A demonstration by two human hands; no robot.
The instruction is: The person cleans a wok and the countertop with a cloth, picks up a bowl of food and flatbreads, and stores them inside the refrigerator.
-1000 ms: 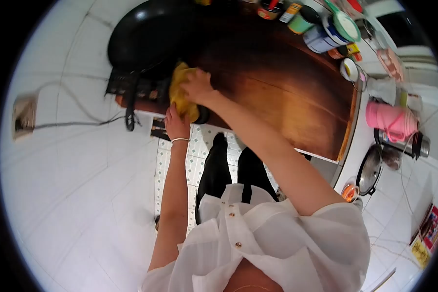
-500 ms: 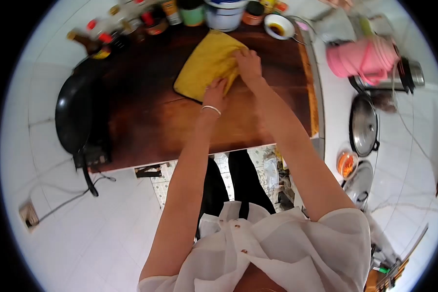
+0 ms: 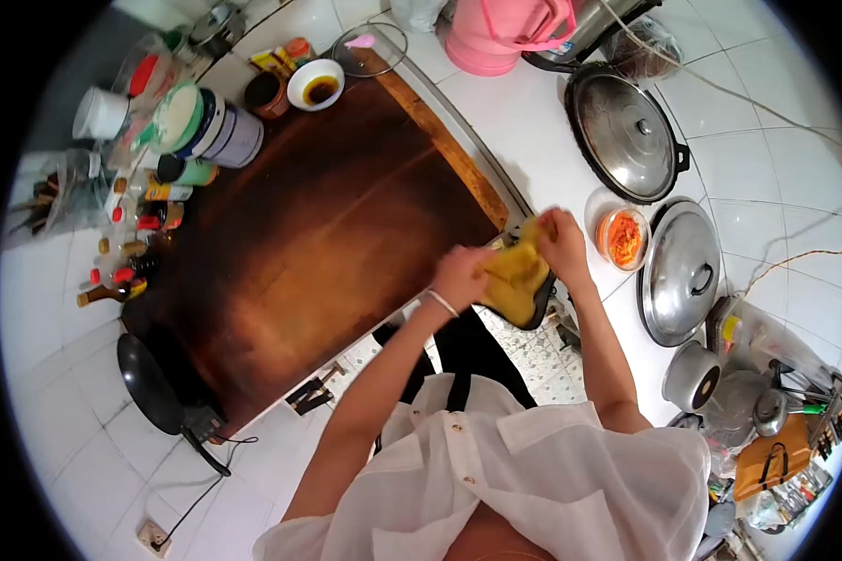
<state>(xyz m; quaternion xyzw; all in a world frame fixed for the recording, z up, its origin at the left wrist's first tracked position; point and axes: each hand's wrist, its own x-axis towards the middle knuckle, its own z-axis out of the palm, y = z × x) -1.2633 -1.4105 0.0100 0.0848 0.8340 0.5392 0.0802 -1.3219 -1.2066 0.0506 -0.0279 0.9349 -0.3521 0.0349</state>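
A yellow cloth (image 3: 515, 285) with a dark edge hangs bunched between my two hands, beyond the front right corner of the dark wooden board (image 3: 299, 252). My left hand (image 3: 462, 279), with a pale bangle at the wrist, grips the cloth's left side. My right hand (image 3: 563, 247) pinches its upper right part. The cloth's lower end hangs down over the gap where the tiled floor shows. Nearest to my right hand is a clear bowl of orange shreds (image 3: 624, 238) on the white counter.
Two steel lids (image 3: 627, 131) and a small pot (image 3: 692, 376) are at the right. A pink jug (image 3: 505, 33) stands at the top. Behind the board are a white bowl of dark sauce (image 3: 316, 85) and several bottles (image 3: 112, 292). A black pan (image 3: 148, 383) is at the left.
Both hands have lifted the cloth off the board and brought it right and nearer to the body, where it is now bunched. The view has turned to the right.
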